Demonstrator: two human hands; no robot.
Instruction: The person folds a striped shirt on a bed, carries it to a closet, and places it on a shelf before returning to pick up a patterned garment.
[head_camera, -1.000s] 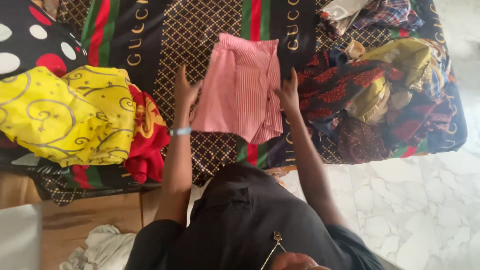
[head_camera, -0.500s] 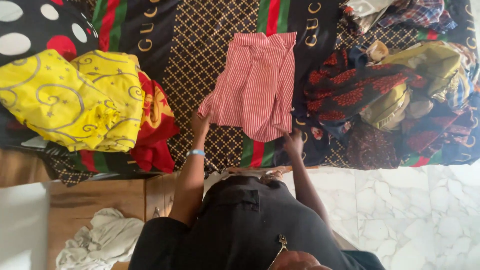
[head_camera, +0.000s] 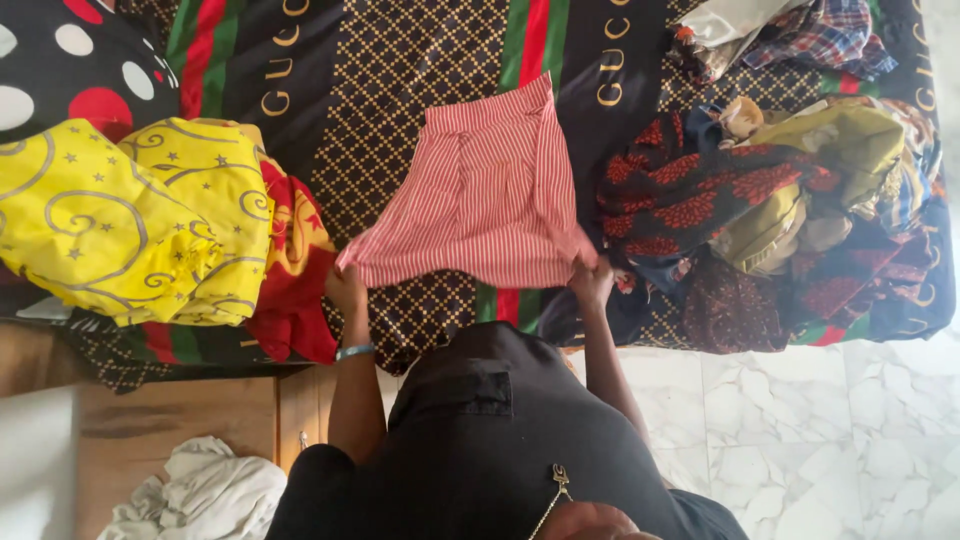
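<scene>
Striped shirt (head_camera: 480, 195) stretched between left hand (head_camera: 345, 290) and right hand (head_camera: 592, 283)

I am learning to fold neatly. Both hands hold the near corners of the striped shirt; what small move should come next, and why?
Probably pull the red striped shirt taut and lay it flat on the bedspread: the left hand and right hand grip its near corners, and it still looks wrinkled.

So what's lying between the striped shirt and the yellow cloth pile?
In the head view, bare patterned bedspread separates the red-striped shirt from the yellow cloth pile; lower down, a red cloth edges the pile.
</scene>
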